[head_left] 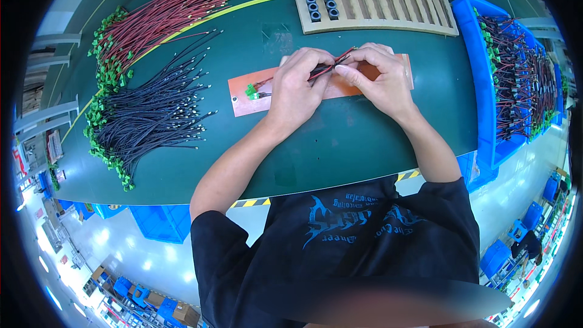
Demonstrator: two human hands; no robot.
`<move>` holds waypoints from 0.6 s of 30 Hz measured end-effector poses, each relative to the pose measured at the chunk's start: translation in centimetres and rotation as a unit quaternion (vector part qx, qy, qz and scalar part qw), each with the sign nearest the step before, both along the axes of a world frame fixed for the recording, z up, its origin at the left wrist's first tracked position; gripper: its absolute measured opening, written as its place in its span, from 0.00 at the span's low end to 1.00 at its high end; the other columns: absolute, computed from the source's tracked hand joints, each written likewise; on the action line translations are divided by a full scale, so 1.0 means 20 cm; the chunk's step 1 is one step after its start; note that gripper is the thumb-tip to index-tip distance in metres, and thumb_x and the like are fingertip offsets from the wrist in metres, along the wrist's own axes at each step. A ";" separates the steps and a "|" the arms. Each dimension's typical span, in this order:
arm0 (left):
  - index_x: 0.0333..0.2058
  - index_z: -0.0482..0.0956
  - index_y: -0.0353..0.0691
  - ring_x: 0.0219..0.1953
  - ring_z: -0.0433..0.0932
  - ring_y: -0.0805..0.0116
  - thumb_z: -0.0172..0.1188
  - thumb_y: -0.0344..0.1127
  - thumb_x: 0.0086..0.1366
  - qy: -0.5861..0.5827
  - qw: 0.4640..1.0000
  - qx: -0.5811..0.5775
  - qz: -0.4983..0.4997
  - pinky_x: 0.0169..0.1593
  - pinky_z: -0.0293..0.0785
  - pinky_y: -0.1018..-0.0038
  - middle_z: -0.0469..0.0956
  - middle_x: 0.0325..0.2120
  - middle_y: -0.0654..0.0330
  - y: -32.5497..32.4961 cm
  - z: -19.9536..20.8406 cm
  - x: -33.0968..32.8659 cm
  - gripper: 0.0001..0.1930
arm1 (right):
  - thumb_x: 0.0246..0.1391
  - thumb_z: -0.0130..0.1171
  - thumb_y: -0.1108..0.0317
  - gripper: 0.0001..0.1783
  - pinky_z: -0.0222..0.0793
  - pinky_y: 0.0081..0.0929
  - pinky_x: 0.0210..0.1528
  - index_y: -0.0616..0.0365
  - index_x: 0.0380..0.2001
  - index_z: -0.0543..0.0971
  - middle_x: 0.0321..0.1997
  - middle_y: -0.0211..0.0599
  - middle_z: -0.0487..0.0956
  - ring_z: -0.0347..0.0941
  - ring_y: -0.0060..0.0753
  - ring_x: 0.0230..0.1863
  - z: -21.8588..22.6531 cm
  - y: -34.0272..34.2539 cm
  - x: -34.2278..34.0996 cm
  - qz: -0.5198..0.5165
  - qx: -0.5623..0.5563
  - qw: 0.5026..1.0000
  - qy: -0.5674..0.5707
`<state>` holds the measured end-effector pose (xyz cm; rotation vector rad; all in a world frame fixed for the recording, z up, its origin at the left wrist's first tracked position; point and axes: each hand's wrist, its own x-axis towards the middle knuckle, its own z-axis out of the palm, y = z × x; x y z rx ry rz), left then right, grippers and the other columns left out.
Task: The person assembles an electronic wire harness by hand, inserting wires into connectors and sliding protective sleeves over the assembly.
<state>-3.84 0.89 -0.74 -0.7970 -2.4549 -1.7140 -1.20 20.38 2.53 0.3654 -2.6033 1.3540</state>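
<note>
Above an orange strip-shaped board (pixel 245 108), my two hands meet over a pair of thin wires (pixel 320 71), one red and one black. My left hand (pixel 299 85) is closed round them, and a green connector (pixel 251 91) sticks out past its left side. The fingers of my right hand (pixel 379 79) pinch the wires close to the left fingertips. Bare-looking wire ends poke up between the hands. What exactly lies under the fingers is partly hidden.
Red wires (pixel 176 9) and black wires (pixel 152 103) with green connectors lie spread at the left. A tan grooved rack (pixel 376 24) holding black cylinders (pixel 314 7) stands at the back. At the right, a blue bin (pixel 484 103) contains many wire assemblies (pixel 522 79).
</note>
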 end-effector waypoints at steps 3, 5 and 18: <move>0.38 0.79 0.37 0.43 0.81 0.64 0.68 0.23 0.56 0.009 0.999 -0.036 0.001 0.51 0.73 0.70 0.82 0.39 0.56 0.00 0.01 0.00 0.11 | 0.52 0.72 0.65 0.10 0.66 0.31 0.45 0.60 0.29 0.84 0.29 0.35 0.83 0.79 0.32 0.34 -0.04 0.00 0.00 -0.022 0.018 0.998 0.050; 0.37 0.79 0.38 0.43 0.81 0.64 0.69 0.24 0.57 0.001 0.999 -0.038 0.000 0.52 0.71 0.69 0.83 0.39 0.58 0.00 0.03 0.00 0.10 | 0.53 0.70 0.66 0.09 0.67 0.32 0.46 0.61 0.29 0.83 0.31 0.36 0.83 0.79 0.34 0.34 -0.05 0.00 0.00 -0.063 0.028 0.997 0.044; 0.42 0.85 0.33 0.40 0.81 0.68 0.64 0.32 0.68 -0.128 0.990 0.032 -0.046 0.49 0.75 0.73 0.84 0.39 0.55 0.02 0.05 -0.04 0.09 | 0.63 0.61 0.72 0.08 0.76 0.26 0.49 0.65 0.41 0.84 0.38 0.37 0.85 0.81 0.28 0.41 -0.04 0.03 0.04 -0.025 -0.147 0.981 -0.127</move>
